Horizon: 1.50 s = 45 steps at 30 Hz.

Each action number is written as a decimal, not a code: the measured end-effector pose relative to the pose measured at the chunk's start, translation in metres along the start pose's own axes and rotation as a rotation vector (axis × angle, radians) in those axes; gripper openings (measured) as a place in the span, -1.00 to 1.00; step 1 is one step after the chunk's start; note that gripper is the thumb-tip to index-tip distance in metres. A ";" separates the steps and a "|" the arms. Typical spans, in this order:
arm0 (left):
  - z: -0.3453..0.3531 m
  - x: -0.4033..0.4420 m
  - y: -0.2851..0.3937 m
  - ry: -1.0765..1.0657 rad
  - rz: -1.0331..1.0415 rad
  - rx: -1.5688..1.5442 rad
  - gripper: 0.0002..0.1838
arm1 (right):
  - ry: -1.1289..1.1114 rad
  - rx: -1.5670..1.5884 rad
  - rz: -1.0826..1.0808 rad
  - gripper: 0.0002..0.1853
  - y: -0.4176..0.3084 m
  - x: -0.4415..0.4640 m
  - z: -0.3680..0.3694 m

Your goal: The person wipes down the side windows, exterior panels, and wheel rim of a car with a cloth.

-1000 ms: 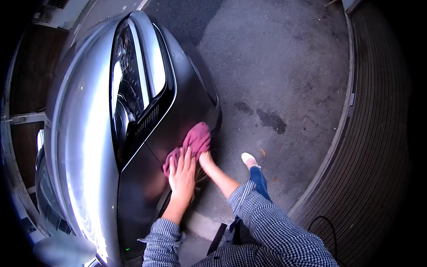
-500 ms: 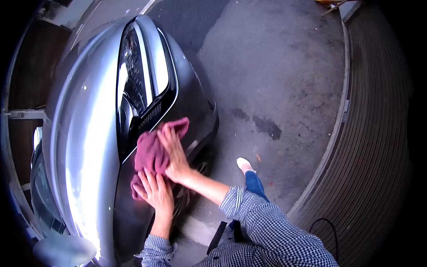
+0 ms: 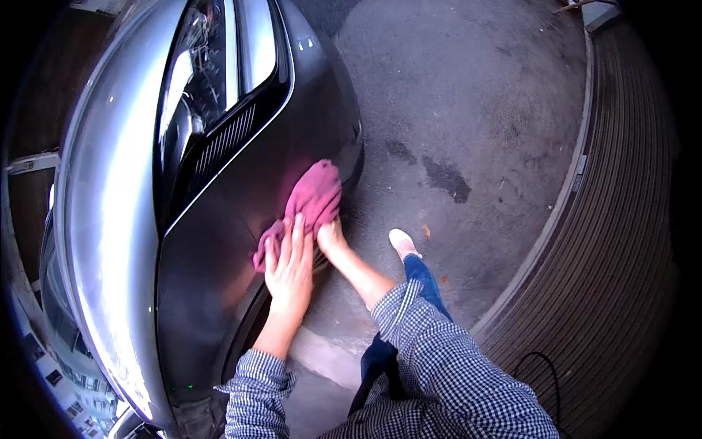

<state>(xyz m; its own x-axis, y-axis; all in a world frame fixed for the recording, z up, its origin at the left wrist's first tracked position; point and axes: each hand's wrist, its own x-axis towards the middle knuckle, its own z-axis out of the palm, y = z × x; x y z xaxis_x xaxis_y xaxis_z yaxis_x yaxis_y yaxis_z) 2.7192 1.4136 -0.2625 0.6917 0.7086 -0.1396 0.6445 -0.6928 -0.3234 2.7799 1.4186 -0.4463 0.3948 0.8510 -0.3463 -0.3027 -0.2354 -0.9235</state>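
Note:
A dusky red cloth (image 3: pixel 314 196) lies bunched against the dark front bumper (image 3: pixel 227 205) of a silver-grey car, below the headlight and above the wheel arch. Atop its lower left end rests my left hand (image 3: pixel 291 274), fingers stretched out and nearly flat. My right hand (image 3: pixel 331 235) is at the cloth's lower right edge, gripping it; folds of the cloth cover most of its fingers. The headlight (image 3: pixel 196 80) and the slatted black trim (image 3: pixel 223 143) are up and left of the cloth.
The glossy hood (image 3: pixel 110 168) curves along the left. Grey pavement (image 3: pixel 453 95) with dark damp patches (image 3: pixel 447 179) stretches to the right, bounded by a corrugated wall (image 3: pixel 629 205). My foot in a pale shoe (image 3: pixel 402 241) stands near the bumper. A black cable (image 3: pixel 548 366) loops at lower right.
Both hands and the cloth have moved right and up over the bumper, away from the hood seam. The cloth now covers more of my right hand. The view has shifted closer to the car.

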 end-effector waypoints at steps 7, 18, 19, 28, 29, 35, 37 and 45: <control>-0.003 -0.161 -0.035 0.183 -0.195 0.053 -0.72 | -0.038 0.007 -0.519 -0.04 -0.099 -0.112 0.061; 0.027 -0.188 -0.036 0.494 -0.529 0.275 -0.66 | -0.073 -0.266 -1.108 -0.23 -0.074 -0.097 0.080; 0.034 -0.181 -0.031 0.523 -0.550 0.258 -0.70 | -0.067 -0.238 -1.120 -0.23 -0.074 -0.092 0.078; 0.146 -0.058 0.053 0.605 -0.461 0.185 -0.69 | -0.031 -0.134 -0.992 -0.02 0.061 0.029 0.004; 0.161 -0.046 0.058 0.641 -0.430 0.180 -0.69 | -0.071 -0.126 -0.939 -0.04 0.083 0.044 0.000; 0.253 0.017 0.095 0.632 -0.199 0.162 -0.51 | 0.118 -0.305 -0.990 -0.42 0.211 0.126 -0.025; 0.292 0.035 0.109 0.566 -0.124 0.277 -0.53 | 0.119 -0.100 -0.844 -0.32 0.266 0.152 -0.028; 0.319 0.022 0.137 0.599 -0.023 0.163 -0.69 | -0.039 -0.361 -0.758 -0.39 0.323 0.127 -0.053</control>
<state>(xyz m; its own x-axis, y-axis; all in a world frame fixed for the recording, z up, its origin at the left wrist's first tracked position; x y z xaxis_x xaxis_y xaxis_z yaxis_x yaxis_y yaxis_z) 2.7187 1.3768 -0.6085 0.7714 0.4920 0.4036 0.6361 -0.6153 -0.4656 2.7785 1.4253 -0.7971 0.3475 0.8532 0.3889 0.3314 0.2763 -0.9021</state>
